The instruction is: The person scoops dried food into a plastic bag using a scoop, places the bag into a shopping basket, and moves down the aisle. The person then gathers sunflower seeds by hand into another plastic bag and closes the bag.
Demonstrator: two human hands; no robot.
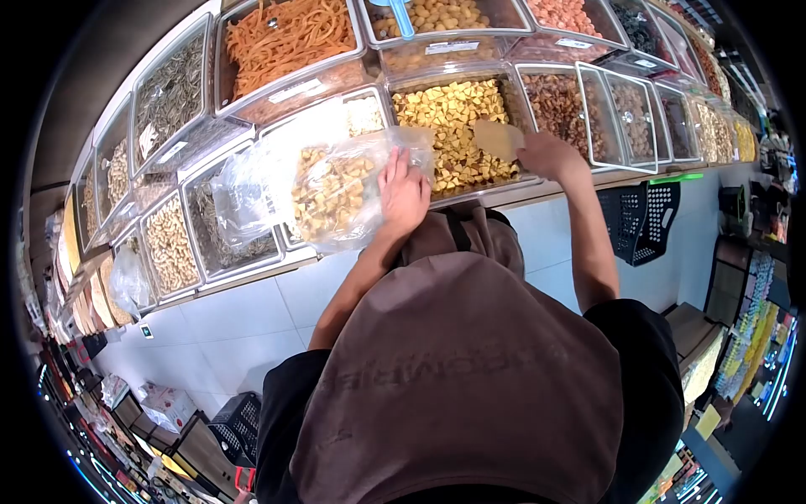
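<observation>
My left hand (405,191) grips the mouth of a clear plastic bag (332,197) with pale yellow dried pieces inside. The bag lies over the bins left of the one in front of me. That bin (449,126) holds yellow-brown dried chunks. Over its right side, my right hand (550,157) has its fingers closed on a flat tan scoop (499,140), which overlaps the chunks in this view. Glare whitens part of the bag.
Orange dried strips (290,42) fill a back bin, and a blue scoop (399,15) rests in the bin beside it. A raised clear lid (625,118) stands at the right. Black baskets (642,220) are near the counter and on the floor.
</observation>
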